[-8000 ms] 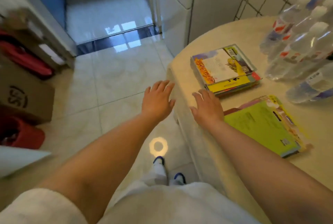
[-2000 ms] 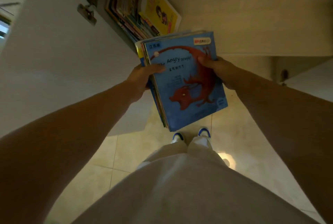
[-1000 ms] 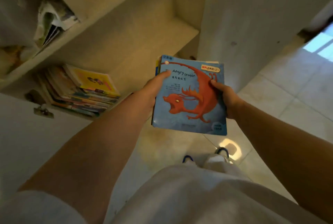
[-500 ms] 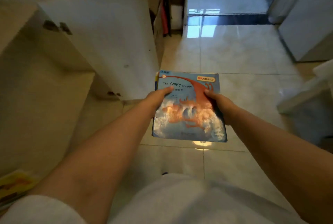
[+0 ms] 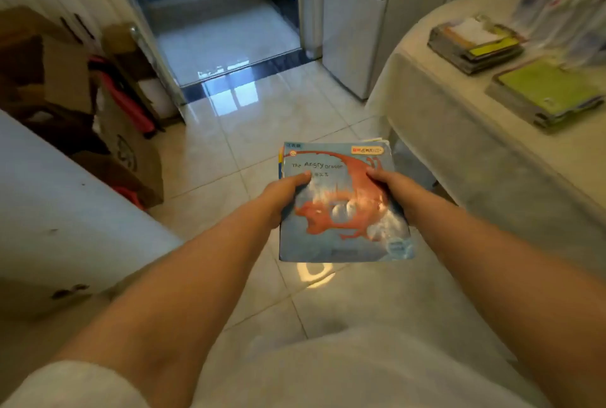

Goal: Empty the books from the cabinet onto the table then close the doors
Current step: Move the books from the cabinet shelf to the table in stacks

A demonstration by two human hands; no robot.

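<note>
1. A thin stack of picture books topped by a blue cover with a red dragon (image 5: 341, 207) is carried flat and face up between both hands, above the glossy tiled floor (image 5: 262, 119). Holding it level from both sides probably keeps the loose books beneath from sliding out.
2. The left hand (image 5: 282, 192) grips the stack's left edge, thumb laid across the cover near the title; its other fingers are hidden under the books.
3. The right hand (image 5: 390, 186) grips the right edge the same way, thumb on top and fingers curled out of sight beneath.
4. The round table with a pale cloth (image 5: 459, 132) stands to the right, near but apart from the books. A multicoloured book stack (image 5: 475, 46) lies at its far side and a green-covered stack (image 5: 547, 96) nearer.
5. A white cabinet door (image 5: 65, 210) stands open at near left, so closing is yet to come.
</note>
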